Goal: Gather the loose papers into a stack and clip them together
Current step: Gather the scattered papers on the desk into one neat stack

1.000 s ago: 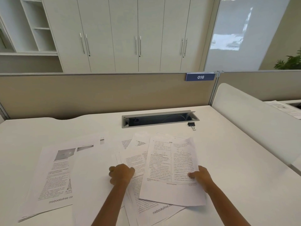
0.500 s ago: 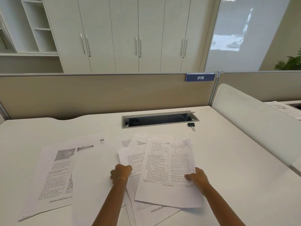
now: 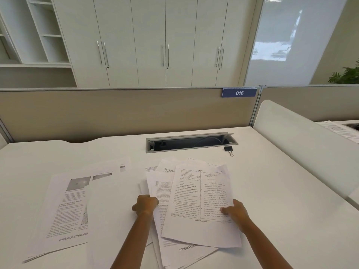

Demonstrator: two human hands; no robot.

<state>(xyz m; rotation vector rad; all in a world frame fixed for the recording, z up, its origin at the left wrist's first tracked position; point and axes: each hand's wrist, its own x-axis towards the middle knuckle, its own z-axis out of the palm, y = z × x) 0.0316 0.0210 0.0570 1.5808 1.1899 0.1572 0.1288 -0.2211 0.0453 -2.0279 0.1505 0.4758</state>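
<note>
On the white desk (image 3: 272, 191) you are mid-gather: your right hand (image 3: 236, 213) pinches the top sheet (image 3: 202, 202), your left hand (image 3: 145, 205) curls closed on the sheets beneath. Next, pull in the left pile (image 3: 77, 206); the binder clip (image 3: 228, 149) waits near the cable slot (image 3: 191, 141).

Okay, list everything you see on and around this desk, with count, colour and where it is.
Desk: one, white, foreground.
Loose papers: several, white, overlapping at centre under the hands.
Printed sheets: a few, white, desk's left side.
Binder clip: one, black, beside the cable tray's right end.
Cable tray: one, grey, open, at the desk's back.
Partition: beige, behind the desk.
Sign 016: one, blue, on the partition.
Cabinets: white, back wall.
Plant: green, far right.
Left hand: gripping the pile's left edge.
Right hand: pinching the top sheet.
</note>
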